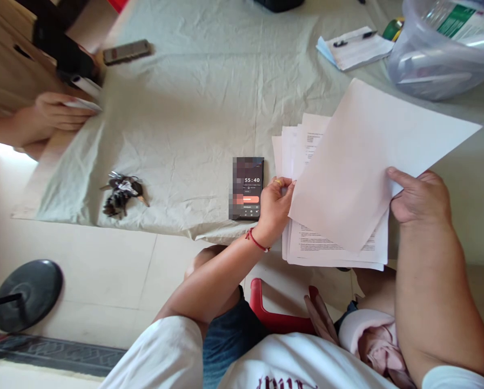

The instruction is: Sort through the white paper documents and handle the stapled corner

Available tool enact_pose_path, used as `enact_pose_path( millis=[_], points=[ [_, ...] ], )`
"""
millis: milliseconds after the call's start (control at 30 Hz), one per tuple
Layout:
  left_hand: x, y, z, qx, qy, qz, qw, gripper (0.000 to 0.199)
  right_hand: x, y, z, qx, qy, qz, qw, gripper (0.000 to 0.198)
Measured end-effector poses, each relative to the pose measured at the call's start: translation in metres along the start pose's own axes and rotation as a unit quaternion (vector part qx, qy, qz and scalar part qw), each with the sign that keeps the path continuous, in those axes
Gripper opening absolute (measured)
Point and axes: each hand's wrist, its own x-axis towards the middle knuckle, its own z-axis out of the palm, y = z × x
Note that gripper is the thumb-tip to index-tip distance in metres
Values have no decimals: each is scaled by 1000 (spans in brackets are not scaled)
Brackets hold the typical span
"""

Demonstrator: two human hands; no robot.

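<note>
head | worn on head | faces forward-down | near, above hands (275,209) (422,195), tablecloth (185,108) | edges seem lens-stretched

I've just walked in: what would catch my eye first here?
Probably the big blank sheet gripped by the right hand, tilted across a stack of printed pages, with the left hand at the papers' left edge. Just left of that hand, a dark phone shows 55:40. Farther left, a bunch of keys stands out against the pale green tablecloth.
</note>
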Motion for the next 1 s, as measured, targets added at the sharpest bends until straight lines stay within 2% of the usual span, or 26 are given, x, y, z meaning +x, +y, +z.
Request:
enact_pose_path(
  millis=[100, 400, 567, 833, 1000],
  points=[
    [0, 0, 0, -1, 8, -4, 1000, 24, 1, 1, -1, -13, -10, -4, 1000, 49],
    [0, 0, 1, -42, 5, -43, 998, 35, 4, 5, -5, -40, -14, -7, 999, 51],
    [-2, 3, 3, -78, -3, -59, 995, 39, 8, 10, -7, -36, -20, -29, 999, 52],
    [-2, 5, 1, -53, -1, -38, 998, 33, 18, 18, -15, -49, -14, -70, 996, 54],
    [-3, 4, 1, -60, -14, -53, 997, 21, 22, 19, -17, -55, 7, -75, 996, 53]
  ],
)
